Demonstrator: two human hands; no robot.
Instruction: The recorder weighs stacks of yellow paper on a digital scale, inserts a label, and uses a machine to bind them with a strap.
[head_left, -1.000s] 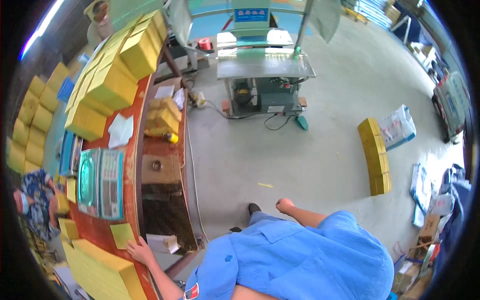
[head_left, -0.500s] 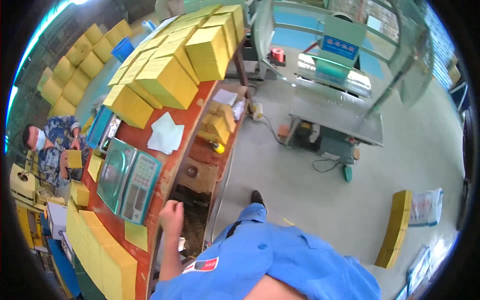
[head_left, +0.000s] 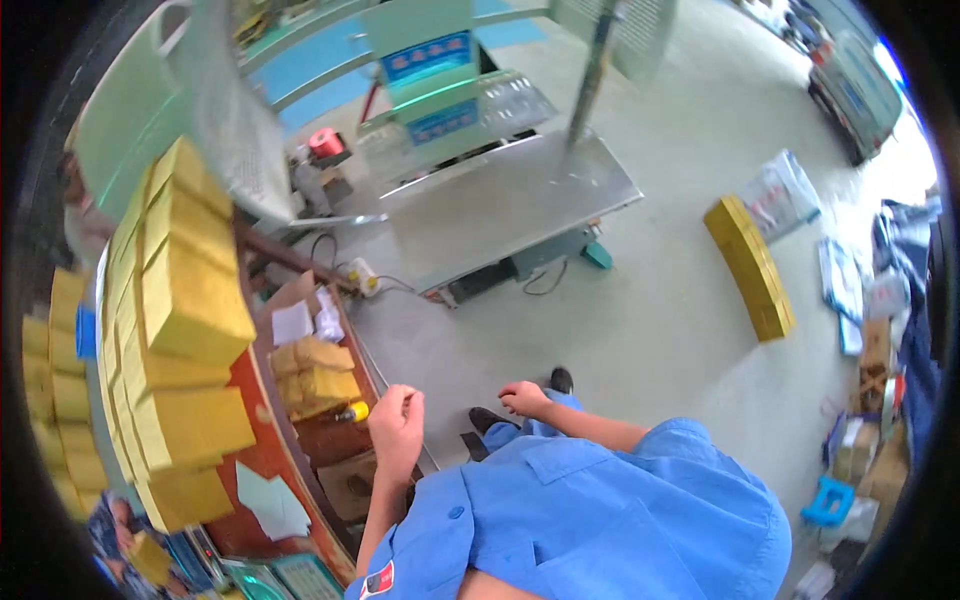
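Grey workshop floor (head_left: 650, 330), yellow boxes (head_left: 190, 300) stacked left, metal machine table (head_left: 500, 210) ahead, both hands loosely curled, empty, left (head_left: 397, 425), right (head_left: 525, 398).

Yellow boxes (head_left: 190, 300) crowd the red surface (head_left: 262, 455); right of them wrapped bundles (head_left: 312, 375) block the edge. Right of the surface, bare floor (head_left: 640, 330) lies open.

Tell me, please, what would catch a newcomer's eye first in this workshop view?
Probably the rows of yellow boxes stacked along the red workbench at left, then the grey metal machine table across the floor. Nearer, the left hand hovers loosely curled by the bench edge, the right hand empty beside it.
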